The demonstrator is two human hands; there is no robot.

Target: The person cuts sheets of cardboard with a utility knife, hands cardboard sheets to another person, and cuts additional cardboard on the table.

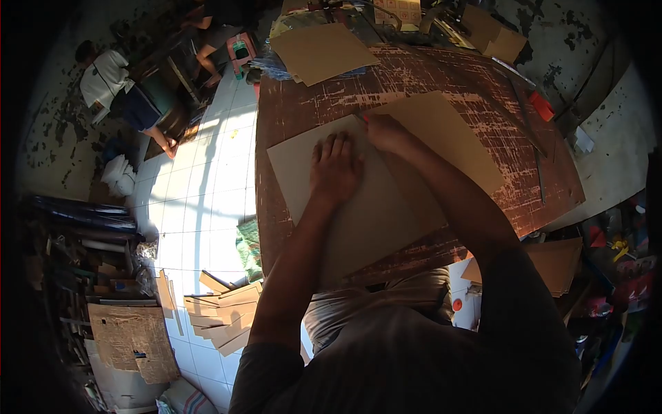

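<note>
My left hand (336,165) lies flat with its fingers a little spread on a greyish cardboard sheet (372,207), pressing on its upper part. My right hand (386,132) is closed at the far corner of that sheet, round a small tool with a red part (365,119); most of it is hidden in the fist, so its kind cannot be made out. A brown cardboard sheet (441,121) lies to the right, partly beneath my right forearm. Both sheets rest on a worn red-brown table (545,186) covered in pale scratches.
More brown cardboard sheets (324,52) lie at the table's far left. Long thin strips (538,138) and a red object (541,107) are on the right. Cardboard offcuts (224,314) litter the tiled floor (221,200). Two other people, one in a white shirt (107,79), are at the far left.
</note>
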